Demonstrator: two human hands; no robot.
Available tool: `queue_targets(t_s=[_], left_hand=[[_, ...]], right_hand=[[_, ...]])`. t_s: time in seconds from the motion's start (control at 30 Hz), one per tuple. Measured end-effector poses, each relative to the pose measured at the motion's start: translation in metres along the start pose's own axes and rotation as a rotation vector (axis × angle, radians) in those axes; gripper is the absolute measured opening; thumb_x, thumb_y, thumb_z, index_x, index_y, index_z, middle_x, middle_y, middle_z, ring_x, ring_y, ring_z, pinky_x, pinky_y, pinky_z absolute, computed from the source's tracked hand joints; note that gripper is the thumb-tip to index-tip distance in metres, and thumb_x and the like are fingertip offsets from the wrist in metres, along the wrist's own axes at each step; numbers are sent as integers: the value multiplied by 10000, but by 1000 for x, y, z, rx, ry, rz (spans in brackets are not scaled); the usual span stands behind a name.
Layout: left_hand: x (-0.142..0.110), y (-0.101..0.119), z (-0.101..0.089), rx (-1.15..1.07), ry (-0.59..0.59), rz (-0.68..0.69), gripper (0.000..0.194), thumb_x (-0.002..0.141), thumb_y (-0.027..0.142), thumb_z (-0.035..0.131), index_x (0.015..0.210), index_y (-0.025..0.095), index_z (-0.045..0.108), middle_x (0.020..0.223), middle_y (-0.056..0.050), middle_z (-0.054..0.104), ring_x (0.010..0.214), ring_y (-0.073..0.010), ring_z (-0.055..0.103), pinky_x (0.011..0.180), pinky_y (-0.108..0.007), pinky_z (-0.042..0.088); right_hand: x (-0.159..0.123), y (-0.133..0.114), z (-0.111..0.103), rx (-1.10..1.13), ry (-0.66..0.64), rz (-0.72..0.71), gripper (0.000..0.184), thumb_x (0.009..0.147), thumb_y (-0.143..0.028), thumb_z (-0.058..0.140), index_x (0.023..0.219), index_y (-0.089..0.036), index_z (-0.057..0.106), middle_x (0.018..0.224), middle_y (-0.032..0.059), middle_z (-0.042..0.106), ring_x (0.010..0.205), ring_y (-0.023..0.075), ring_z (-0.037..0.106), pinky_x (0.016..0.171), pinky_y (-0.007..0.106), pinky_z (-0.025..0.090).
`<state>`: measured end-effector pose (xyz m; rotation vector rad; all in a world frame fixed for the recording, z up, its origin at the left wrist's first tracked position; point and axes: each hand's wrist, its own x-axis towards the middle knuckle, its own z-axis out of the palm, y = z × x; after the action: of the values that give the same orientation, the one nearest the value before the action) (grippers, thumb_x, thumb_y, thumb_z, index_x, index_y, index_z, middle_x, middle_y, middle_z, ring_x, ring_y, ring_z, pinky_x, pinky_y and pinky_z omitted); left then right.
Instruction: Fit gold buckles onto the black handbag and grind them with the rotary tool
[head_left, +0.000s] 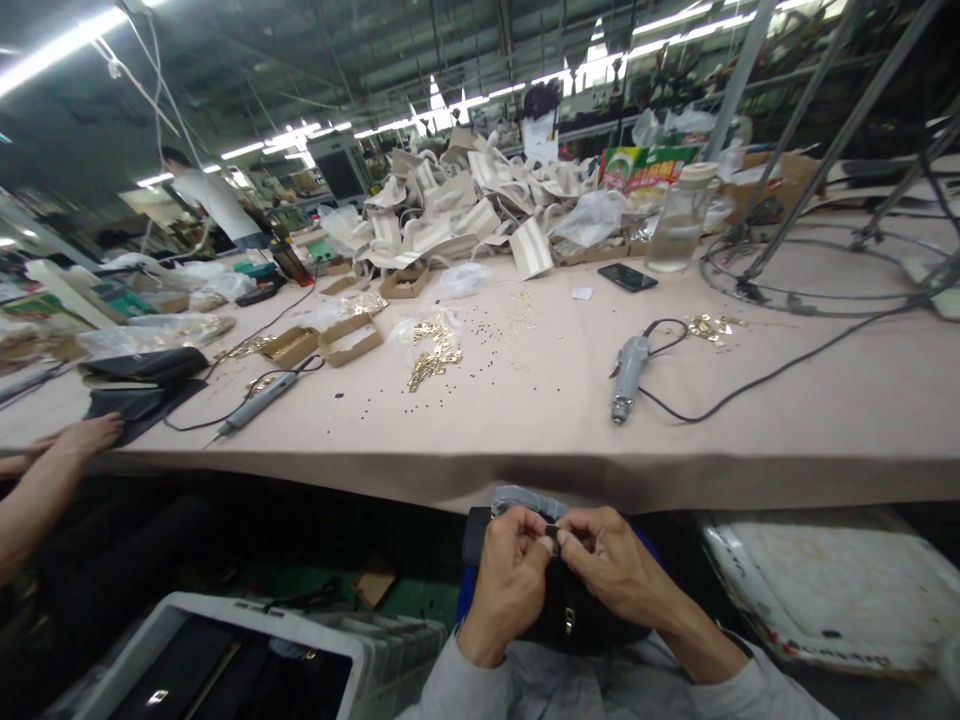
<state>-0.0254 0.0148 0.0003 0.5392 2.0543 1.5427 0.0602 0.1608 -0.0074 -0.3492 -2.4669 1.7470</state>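
A black bag [536, 625] with a gold clasp [570, 621] lies in my lap, below the table edge. Over its upper part, my left hand [514, 575] and my right hand [611, 562] meet almost tip to tip. Thumbs and forefingers of both are pinched on a small black tab [553, 540]; its exact kind is too small to tell, and whether it is joined to the bag is hidden. Grey plastic wrapping [529, 498] sits at the bag's far edge, just beyond my fingers.
On the table [480, 420] lie an electric screwdriver [631, 375], another screwdriver [259, 403], gold fittings [435, 365], a phone [627, 277] and a jar [681, 220]. At left, a co-worker's hand [94, 432] touches black leatherwork. A white crate [364, 655] holds black bags.
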Motion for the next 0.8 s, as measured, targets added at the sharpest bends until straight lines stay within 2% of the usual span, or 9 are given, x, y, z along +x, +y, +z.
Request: queue_targets(t_s=[0.13,0.33,0.43,0.53,0.63,0.8], left_hand=[[-1,0,0,-5,-21,4,51,819,199,628,802,155,645,663,2,583,571,-122,492,545,-241,346],[2,-7,0,-43,-11,-22,35,764,180,641,754,149,628,609,14,552,493,-93,458,470,-211,316],[1,-8,-1,-111,-74,-85,118,810,271,658,798,161,616,535,44,519,356,-85,419,362,-202,278],[-1,-6,-3,-112,-113,-91,224,882,384,628,823,169,610,506,52,505,308,-97,420,319,-203,272],[-2,-2,-5,-50,-72,-41,210,891,349,615,783,169,616,546,35,525,372,-98,450,372,-209,308],[-1,4,-4,76,3,50,149,860,221,601,730,159,638,675,-25,617,609,-145,554,563,-246,381]], right_hand=[[2,1,2,-19,45,-10,288,893,-292,515,633,-171,541,605,-39,380,602,123,377,562,274,255],[3,2,3,-14,12,17,274,866,-286,502,613,-180,498,593,-42,366,592,120,361,549,277,232],[1,2,3,20,8,28,274,876,-280,502,624,-176,531,586,-43,392,578,117,367,540,268,242],[0,1,2,65,-23,56,294,898,-294,521,640,-168,582,563,-41,450,549,112,381,521,253,258],[-1,0,3,95,-42,75,305,912,-305,532,650,-166,601,550,-37,483,517,106,390,497,238,263],[-3,2,4,100,-45,72,314,946,-338,523,699,-168,619,574,-27,516,501,110,419,481,238,271]])
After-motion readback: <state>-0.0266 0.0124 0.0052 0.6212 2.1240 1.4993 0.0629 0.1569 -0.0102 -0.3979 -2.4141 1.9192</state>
